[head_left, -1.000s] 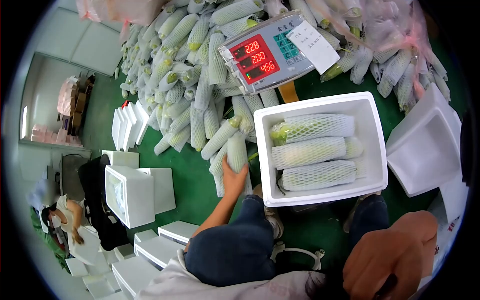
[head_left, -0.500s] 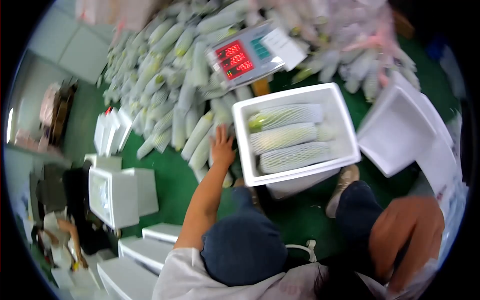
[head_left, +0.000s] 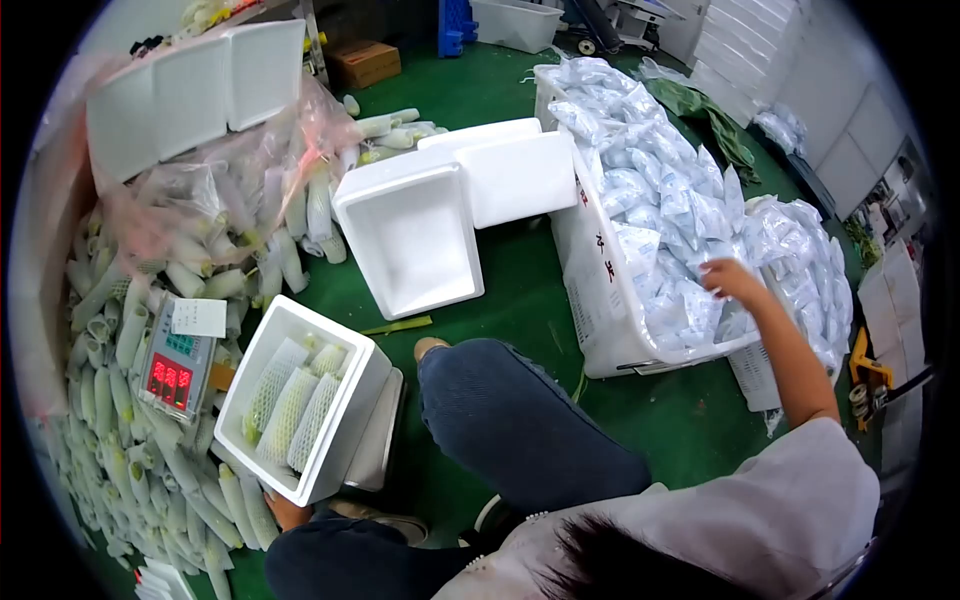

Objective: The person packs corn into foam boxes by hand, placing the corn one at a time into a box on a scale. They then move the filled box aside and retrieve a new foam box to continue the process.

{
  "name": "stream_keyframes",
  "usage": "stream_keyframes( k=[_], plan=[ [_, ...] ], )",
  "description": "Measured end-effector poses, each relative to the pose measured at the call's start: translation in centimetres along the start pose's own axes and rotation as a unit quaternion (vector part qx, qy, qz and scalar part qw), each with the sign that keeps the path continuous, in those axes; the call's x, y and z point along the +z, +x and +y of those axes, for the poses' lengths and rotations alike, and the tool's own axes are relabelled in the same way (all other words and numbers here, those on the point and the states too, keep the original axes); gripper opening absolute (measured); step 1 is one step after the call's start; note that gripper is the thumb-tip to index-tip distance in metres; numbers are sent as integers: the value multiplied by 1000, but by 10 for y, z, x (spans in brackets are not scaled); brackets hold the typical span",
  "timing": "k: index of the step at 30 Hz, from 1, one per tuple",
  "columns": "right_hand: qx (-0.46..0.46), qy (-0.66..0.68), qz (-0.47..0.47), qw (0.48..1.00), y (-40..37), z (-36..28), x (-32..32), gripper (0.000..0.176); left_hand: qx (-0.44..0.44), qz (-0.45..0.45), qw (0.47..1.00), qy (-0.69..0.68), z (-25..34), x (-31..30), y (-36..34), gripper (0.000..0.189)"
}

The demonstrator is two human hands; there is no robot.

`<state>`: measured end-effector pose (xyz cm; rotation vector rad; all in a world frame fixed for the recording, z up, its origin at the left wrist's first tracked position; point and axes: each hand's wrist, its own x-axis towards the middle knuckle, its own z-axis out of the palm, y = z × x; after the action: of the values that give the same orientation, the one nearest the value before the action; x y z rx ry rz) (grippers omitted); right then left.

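Note:
My right hand (head_left: 728, 280) is over the clear packs (head_left: 655, 215) heaped in a white basket (head_left: 600, 300); its fingers look apart, with nothing visible between them. At the lower left, my left hand (head_left: 288, 512) shows only in part, low beside a white foam box (head_left: 358, 425) and near the wrapped produce on the floor; its fingers are hidden. Several pale green pieces in white net sleeves (head_left: 288, 412) lie inside that box. A scale with a red display (head_left: 172, 378) stands left of it.
An empty foam box (head_left: 420, 240) and white lids (head_left: 520, 175) are behind my knee. Wrapped produce (head_left: 120, 450) is piled at the left under pink plastic (head_left: 200, 200). More packs (head_left: 800, 270) fill a second basket at the right. A cardboard box (head_left: 365, 62) sits at the back.
The view has swung to the right, putting the filled box and scale at the left. My right hand has moved from near my knee out over the packs. My left hand is now mostly hidden.

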<state>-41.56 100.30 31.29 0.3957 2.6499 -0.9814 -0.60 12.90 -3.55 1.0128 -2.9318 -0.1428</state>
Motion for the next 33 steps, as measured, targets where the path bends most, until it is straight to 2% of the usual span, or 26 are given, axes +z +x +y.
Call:
stream_keyframes(
  k=[2, 5, 6, 7, 8, 9, 10, 11, 12, 13, 14, 15, 16, 17, 18, 19, 20, 21, 22, 24, 25, 26, 27, 29, 31, 33],
  plan=[
    [24, 52, 18, 998, 13, 8, 48, 61, -7, -13, 1000, -6, 5, -9, -4, 44],
    [-3, 151, -18, 988, 67, -3, 99, 62, -18, -39, 999, -21, 5, -16, -24, 43],
    [23, 149, -31, 988, 91, 0, 106, 56, -26, -49, 998, -31, 0, -17, -38, 43],
    [4, 124, -41, 991, 96, -5, 100, 43, -34, -54, 997, -42, -4, -16, -51, 43],
    [-24, 156, -20, 987, 97, -4, 102, 40, -45, -61, 996, -51, -8, -17, -67, 43],
    [-40, 153, -109, 981, 113, 7, 96, 40, -58, -68, 994, -66, -8, -21, -85, 43],
    [-18, 140, -118, 983, 127, 18, 98, 41, -72, -74, 991, -90, -5, -21, -99, 42],
    [30, 26, -51, 998, 141, 15, 107, 42, -90, -88, 985, -122, 2, -21, -106, 42],
    [25, 10, -23, 999, 159, 20, 115, 46, -116, -98, 975, -163, 7, -21, -115, 42],
    [49, 50, -75, 995, 169, 30, 102, 70, -138, -104, 959, -225, 14, -23, -115, 42],
    [9, 52, -40, 998, 156, 22, 105, 76, -164, -106, 932, -305, 20, -27, -115, 41],
    [-103, -30, 104, 989, 233, 78, 103, 85, -195, -102, 893, -393, 26, -34, -112, 41],
    [-193, -46, 177, 964, 187, 39, 99, 93, -218, -82, 846, -480, 30, -43, -109, 41],
    [-166, -149, 317, 922, 176, 25, 89, 96, -231, -52, 805, -543, 33, -54, -104, 41],
    [-106, -167, 384, 902, 114, -29, 87, 98, -231, 0, 788, -571, 36, -68, -95, 41],
    [-171, -67, 418, 890, 111, -42, 79, 100, -230, 57, 769, -594, 40, -86, -85, 40],
    [-169, 14, 364, 916, 91, -80, 81, 78, -227, 115, 773, -582, 46, -107, -72, 39],
    [-227, 78, 280, 930, 72, -117, 105, 69, -224, 172, 776, -564, 51, -127, -59, 38],
    [-280, 141, 192, 930, 53, -157, 129, 59, -210, 187, 783, -555, 51, -133, -40, 42],
    [-471, 136, 90, 867, 78, -194, 189, 40, -186, 223, 809, -512, 60, -134, 4, 56],
    [-405, 216, -67, 886, 27, -252, 234, 42, -176, 243, 826, -478, 68, -129, 26, 66],
    [-303, 283, -195, 889, -24, -310, 280, 47, -185, 221, 847, -447, 79, -130, 42, 74],
    [-341, 234, -290, 863, -65, -360, 321, 51, -193, 197, 866, -416, 87, -132, 54, 83],
    [-374, 147, -353, 845, -98, -417, 398, 48, -226, 179, 825, -486, 90, -124, 65, 85],
    [-437, 40, -274, 856, -99, -446, 464, 61, -246, 168, 786, -541, 96, -117, 66, 86],
    [-520, -159, -164, 823, -79, -447, 521, 70, -262, 178, 752, -578, 98, -122, 59, 85]
  ],
)
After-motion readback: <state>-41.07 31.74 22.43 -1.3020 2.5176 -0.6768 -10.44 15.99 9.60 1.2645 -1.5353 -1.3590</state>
